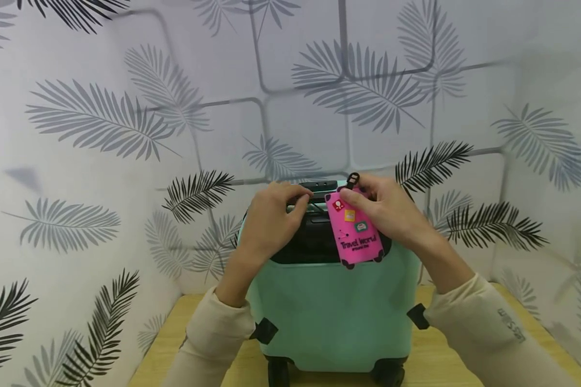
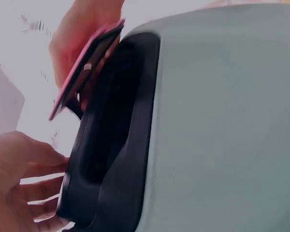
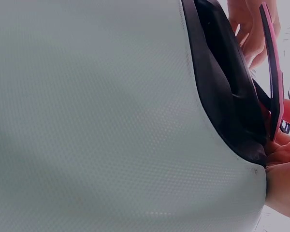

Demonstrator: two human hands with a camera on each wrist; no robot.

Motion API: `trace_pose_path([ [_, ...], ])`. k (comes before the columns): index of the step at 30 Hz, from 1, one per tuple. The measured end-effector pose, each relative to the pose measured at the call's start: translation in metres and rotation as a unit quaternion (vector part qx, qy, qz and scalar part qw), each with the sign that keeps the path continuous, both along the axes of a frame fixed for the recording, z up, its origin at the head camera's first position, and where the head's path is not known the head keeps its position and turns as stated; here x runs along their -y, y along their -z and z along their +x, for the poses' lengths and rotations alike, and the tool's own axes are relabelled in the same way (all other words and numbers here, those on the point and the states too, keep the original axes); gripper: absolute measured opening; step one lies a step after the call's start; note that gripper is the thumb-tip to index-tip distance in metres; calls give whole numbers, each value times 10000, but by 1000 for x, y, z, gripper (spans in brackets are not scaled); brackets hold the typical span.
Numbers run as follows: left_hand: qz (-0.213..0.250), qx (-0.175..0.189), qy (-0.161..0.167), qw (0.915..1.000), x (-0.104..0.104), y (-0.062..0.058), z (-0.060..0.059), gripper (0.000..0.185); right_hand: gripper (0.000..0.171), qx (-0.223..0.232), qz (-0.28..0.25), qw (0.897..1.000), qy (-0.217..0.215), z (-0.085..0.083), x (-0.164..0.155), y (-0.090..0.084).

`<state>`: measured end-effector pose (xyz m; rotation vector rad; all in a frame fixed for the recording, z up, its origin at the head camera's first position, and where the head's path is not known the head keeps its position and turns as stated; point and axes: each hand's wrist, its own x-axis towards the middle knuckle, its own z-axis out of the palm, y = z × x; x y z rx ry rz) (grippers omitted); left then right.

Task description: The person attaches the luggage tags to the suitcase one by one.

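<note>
A mint-green suitcase [image 1: 334, 312] stands upright, with a black recessed handle area at its top. My right hand [image 1: 392, 209] grips a pink luggage tag [image 1: 355, 236] by its upper corner, thumb across the front. The tag hangs before the black recess, its printed face towards me and a black buckle [image 1: 352, 180] sticking up at its top. At the handle's left, my left hand [image 1: 273, 217] pinches the tag's thin black strap [image 3: 262, 94] between thumb and index finger. Seen from the left wrist, the other left fingers [image 2: 43, 188] lie behind the black handle [image 2: 79, 169].
Under the suitcase is a light wooden table [image 1: 445, 344]; the black wheels [image 1: 387, 372] rest near its front. A pale wall covering [image 1: 213, 140] with grey and black leaf prints rises close behind and along both sides.
</note>
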<state>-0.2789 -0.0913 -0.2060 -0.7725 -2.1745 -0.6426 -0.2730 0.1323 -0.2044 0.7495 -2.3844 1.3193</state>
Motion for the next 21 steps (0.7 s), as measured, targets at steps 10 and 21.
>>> trace_pose_path([
  [10,-336,1192,-600,9905,1,-20,-6,29,34,79,85,9999,30,1,-4,0],
  [21,-1345,1465,-922,9757,-13,-28,-13,30,31,138,-1,9995,-284,3,-1,-2],
])
